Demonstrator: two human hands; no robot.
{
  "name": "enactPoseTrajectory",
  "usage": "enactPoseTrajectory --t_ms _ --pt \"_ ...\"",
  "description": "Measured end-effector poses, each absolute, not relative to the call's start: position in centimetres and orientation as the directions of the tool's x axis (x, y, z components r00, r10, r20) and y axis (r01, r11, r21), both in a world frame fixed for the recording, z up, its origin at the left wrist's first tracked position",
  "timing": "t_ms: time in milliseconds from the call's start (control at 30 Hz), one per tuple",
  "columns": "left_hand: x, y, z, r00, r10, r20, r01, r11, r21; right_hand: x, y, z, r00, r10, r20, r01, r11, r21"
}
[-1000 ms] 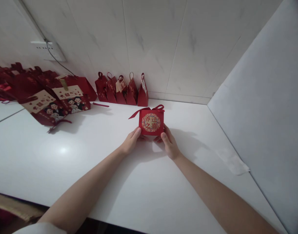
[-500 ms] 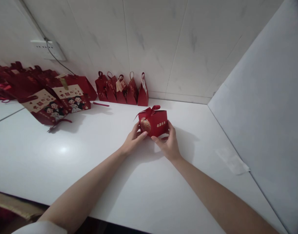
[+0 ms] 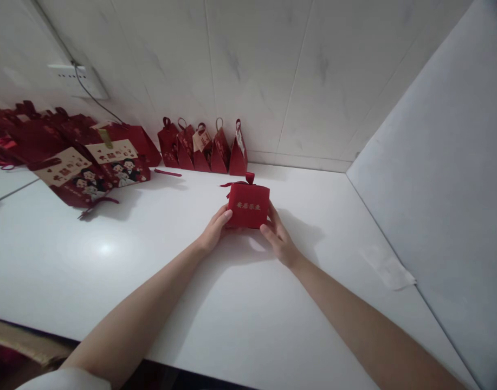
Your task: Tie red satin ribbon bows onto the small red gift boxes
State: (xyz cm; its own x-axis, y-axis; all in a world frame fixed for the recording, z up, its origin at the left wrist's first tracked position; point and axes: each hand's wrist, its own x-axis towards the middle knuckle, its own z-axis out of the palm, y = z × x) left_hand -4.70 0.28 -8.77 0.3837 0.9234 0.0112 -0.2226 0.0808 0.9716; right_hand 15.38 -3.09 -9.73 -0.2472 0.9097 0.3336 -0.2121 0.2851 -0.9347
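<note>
Between my two hands is a red gift box (image 3: 249,205) with gold characters on its near face and a red ribbon bow (image 3: 250,178) on top. My left hand (image 3: 216,226) grips its left side, thumb on the front edge. On the opposite side, my right hand (image 3: 279,236) clasps the box with its thumb at the lower right corner. The fingertips behind the box are hidden. Its underside seems slightly above the white table (image 3: 248,303), with a shadow beneath.
A row of small red gift boxes with loop handles (image 3: 202,149) stands against the tiled wall. To the left are larger red boxes with cartoon couples (image 3: 124,165) and a loose ribbon strip (image 3: 168,173). A white panel (image 3: 447,179) bounds the right side, near a clear plastic piece (image 3: 388,268).
The box has been turned in my hands, so its lettered face now points at me and the round gold emblem is out of sight. It has shifted slightly left.
</note>
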Motion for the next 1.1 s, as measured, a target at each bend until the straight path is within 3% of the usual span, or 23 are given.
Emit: enactPoseTrajectory --t_ms 433,1100 --pt "-4.6 0.1 -8.5 0.343 0.939 -0.009 -0.208 0.086 0.974 15.7 -2.5 -10.6 -0.263 0.947 0.185 -0.277 0.109 -0.955" --pt "-4.6 0.5 -8.7 0.384 0.923 -0.037 -0.201 0.122 0.972 15.7 -2.7 -10.7 -0.223 0.948 0.226 -0.157 0.194 -0.968"
